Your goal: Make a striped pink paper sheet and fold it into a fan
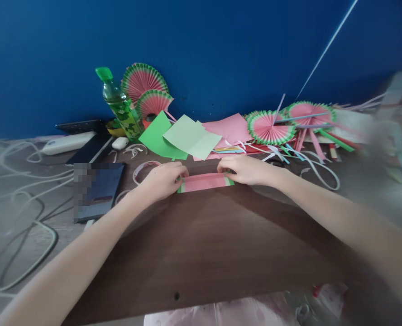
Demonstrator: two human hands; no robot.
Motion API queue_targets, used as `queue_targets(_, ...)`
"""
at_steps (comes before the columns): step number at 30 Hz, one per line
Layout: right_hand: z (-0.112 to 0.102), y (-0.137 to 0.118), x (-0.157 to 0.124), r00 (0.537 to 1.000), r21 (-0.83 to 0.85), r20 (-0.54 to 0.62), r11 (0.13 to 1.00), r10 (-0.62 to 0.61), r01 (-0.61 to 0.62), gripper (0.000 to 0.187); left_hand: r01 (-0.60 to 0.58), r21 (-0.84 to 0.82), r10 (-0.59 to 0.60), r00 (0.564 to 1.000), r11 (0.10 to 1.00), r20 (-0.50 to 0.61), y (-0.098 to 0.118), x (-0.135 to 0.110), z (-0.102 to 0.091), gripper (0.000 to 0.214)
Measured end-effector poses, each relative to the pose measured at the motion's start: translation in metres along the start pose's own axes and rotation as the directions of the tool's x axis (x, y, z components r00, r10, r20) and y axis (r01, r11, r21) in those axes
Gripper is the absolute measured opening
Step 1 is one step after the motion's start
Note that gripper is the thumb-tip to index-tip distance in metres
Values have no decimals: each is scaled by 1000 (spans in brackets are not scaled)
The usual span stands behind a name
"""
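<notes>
A narrow folded strip of pink paper with green and white ends (204, 182) lies flat on the brown wooden board (201, 244). My left hand (163, 179) pinches its left end, fingers curled closed. The strip's right end is pressed down by my right hand (246, 169), also with closed fingers. Both forearms reach in from the bottom corners.
Behind the strip lie green (156, 136), pale green (191, 136) and pink (231, 127) paper sheets. Finished watermelon paper fans (271, 127) and paper strips sit at the right; two more fans and a green-capped bottle (119, 105) at the back left. A dark tablet (101, 190), tape roll (143, 168) and white cables (24, 199) lie left.
</notes>
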State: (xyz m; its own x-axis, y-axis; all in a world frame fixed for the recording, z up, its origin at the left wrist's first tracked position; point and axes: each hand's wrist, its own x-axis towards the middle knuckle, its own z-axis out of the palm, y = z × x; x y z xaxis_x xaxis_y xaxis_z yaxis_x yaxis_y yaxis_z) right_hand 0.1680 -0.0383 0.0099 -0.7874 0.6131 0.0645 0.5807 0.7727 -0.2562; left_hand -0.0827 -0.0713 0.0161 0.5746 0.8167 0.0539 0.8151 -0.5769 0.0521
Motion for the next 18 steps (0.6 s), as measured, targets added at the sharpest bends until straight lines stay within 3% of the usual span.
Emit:
queue_targets(8, 9, -3, 1, 997, -208, -70, 978, -40, 25, 23, -43, 247, 68, 993, 968, -92, 8, -2, 7, 19)
queue_targets(12, 11, -11, 0, 997, -304, -71, 953, -14, -8, 22, 6, 375, 37, 993, 927, -109, 25, -7, 6, 22)
queue_targets(18, 11, -39, -2, 995, -446, -73, 891, 64, -90, 25, 68, 413, -46, 997, 908, -62, 53, -13, 2, 23)
